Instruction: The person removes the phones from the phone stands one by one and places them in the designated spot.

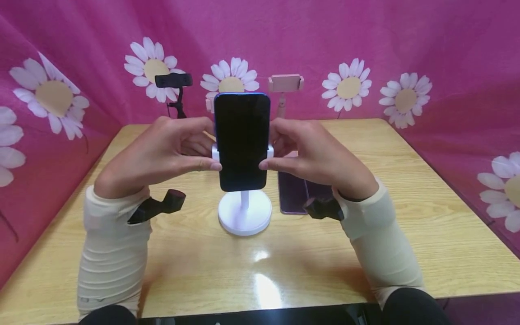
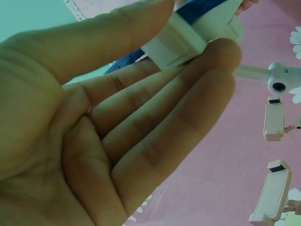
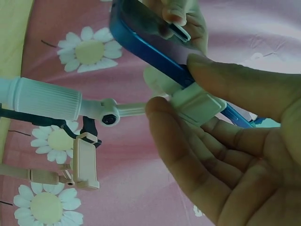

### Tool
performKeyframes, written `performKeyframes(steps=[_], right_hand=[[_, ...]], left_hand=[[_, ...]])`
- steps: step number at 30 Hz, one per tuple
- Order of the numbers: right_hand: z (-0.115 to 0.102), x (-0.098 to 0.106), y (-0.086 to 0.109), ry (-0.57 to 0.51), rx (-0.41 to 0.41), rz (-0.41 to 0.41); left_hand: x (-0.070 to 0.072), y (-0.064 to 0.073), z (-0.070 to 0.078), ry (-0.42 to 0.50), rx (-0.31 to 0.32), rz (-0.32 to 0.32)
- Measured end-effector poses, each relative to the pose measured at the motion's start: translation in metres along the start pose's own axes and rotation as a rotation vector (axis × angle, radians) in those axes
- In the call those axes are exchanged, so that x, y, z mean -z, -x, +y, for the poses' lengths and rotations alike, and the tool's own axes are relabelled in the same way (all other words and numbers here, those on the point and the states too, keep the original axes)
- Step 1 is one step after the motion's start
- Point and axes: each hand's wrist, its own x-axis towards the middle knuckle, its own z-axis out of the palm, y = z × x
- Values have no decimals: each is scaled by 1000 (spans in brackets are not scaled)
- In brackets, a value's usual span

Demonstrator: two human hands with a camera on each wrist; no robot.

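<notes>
A blue-edged smartphone [image 1: 242, 142] with a dark screen stands upright in the clamp of a white phone stand [image 1: 245, 221], whose round base rests on the table. My left hand [image 1: 170, 149] pinches the clamp's left side, thumb at the front and fingers behind. On the other side, my right hand [image 1: 313, 151] does the same. The right wrist view shows the white clamp arm [image 3: 196, 104] between thumb and fingers, against the phone's blue edge. In the left wrist view, a matching clamp arm [image 2: 174, 42] lies between the thumb and fingertips.
Behind the phone stand a black phone holder [image 1: 174, 81] and a pink phone holder [image 1: 286, 84]. Dark flat devices with a purple edge [image 1: 292, 194] lie on the wooden table [image 1: 195, 271], partly under my right hand. A pink flowered cloth [image 1: 284, 36] hangs around the table.
</notes>
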Motion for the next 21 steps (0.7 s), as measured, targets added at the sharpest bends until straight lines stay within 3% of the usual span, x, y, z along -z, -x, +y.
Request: performKeyframes(steps=[7,15,18,21], right_hand=[[0,4,3,36,13,-23],[-3,2,2,36,2,-29],[-7,-3,1,-6,-4,19],[-13,-14,-2,-64,26,141]], left_hand=[[-3,-4,0,-8,-47,-28],[-2,-3,-1,-76,9,-55],[-2,-2,-4,-124,-7,-79],[-2,-3,-10,-152,-51,-105]])
